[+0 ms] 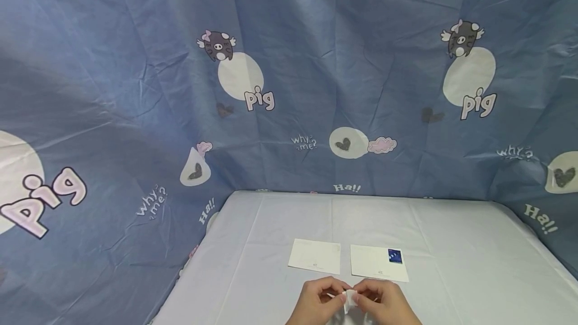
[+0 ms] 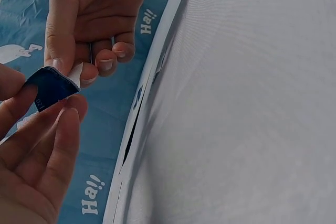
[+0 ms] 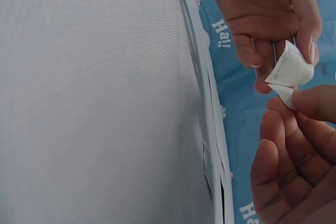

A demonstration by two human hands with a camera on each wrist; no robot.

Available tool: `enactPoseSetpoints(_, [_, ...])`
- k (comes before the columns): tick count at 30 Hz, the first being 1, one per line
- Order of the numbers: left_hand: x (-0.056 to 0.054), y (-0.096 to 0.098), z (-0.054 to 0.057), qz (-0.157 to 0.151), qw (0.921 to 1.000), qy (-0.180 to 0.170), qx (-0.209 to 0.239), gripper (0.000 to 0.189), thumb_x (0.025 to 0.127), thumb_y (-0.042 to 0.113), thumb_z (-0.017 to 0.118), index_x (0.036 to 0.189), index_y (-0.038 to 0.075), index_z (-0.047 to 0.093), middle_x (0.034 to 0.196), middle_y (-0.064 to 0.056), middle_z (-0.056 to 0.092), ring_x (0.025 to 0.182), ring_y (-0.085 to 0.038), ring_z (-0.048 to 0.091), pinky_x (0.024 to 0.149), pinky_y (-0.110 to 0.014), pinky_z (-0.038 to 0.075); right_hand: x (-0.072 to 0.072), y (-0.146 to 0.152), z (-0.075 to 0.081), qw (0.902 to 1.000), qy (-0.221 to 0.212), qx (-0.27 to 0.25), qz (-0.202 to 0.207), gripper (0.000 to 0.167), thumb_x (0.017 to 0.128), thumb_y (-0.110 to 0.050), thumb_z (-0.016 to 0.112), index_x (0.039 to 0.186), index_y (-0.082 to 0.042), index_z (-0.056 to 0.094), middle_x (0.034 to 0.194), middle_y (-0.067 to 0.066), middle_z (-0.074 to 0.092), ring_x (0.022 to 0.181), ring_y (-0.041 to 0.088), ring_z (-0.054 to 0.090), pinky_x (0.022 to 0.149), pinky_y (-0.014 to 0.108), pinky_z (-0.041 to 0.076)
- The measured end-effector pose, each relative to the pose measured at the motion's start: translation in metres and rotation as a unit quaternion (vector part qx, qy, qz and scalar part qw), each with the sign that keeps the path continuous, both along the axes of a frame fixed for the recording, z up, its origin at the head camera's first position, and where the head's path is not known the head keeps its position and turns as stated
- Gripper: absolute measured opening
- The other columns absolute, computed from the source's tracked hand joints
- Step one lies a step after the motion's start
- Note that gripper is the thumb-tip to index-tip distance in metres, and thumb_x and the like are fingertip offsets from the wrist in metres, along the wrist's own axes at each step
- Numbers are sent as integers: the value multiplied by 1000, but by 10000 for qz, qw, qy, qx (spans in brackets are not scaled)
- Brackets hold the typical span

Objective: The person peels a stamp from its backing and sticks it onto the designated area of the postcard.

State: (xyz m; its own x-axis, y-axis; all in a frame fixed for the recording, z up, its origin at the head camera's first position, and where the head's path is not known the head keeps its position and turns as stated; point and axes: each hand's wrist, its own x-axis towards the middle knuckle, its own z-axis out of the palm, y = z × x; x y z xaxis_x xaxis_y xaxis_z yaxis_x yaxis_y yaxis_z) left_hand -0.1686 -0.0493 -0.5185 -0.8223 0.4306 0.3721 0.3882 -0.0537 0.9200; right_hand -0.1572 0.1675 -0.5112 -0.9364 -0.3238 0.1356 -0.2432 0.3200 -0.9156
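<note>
My left hand pinches a small dark-blue postage stamp with a perforated edge. The stamp is bent into a curve, its blue face showing in the left wrist view and its white underside in the right wrist view. My right hand holds a small piece of white backing paper between thumb and finger, right at the stamp's edge. Both hands meet close together at the table's near edge. Beyond them lie two white cards: a left card with no stamp and a right card bearing a blue stamp.
The table is covered with a pale cloth. A blue printed curtain hangs behind it and along its sides. In both wrist views the cloth's folded edge runs beside the hands.
</note>
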Motion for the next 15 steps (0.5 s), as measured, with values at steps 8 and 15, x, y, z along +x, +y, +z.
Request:
enactPoseSetpoints(8, [-1,-1,0,186,9996,193,-130,8,91,6,69,84,7,68,99,-4,74,82,-6,68,64,-28,58,1,0,2,9999,40,3,-119,12,93,-20,73,97,-9,74,74,-4,67,63,8,61,56,27,52])
enactPoseSetpoints(15, [-1,-1,0,407,9988,204,-177,7,91,7,70,85,9,68,98,-3,74,80,-5,66,62,-26,57,0,2,2,9998,144,-20,-96,12,93,-16,73,101,-9,74,73,-5,66,60,7,60,56,26,52])
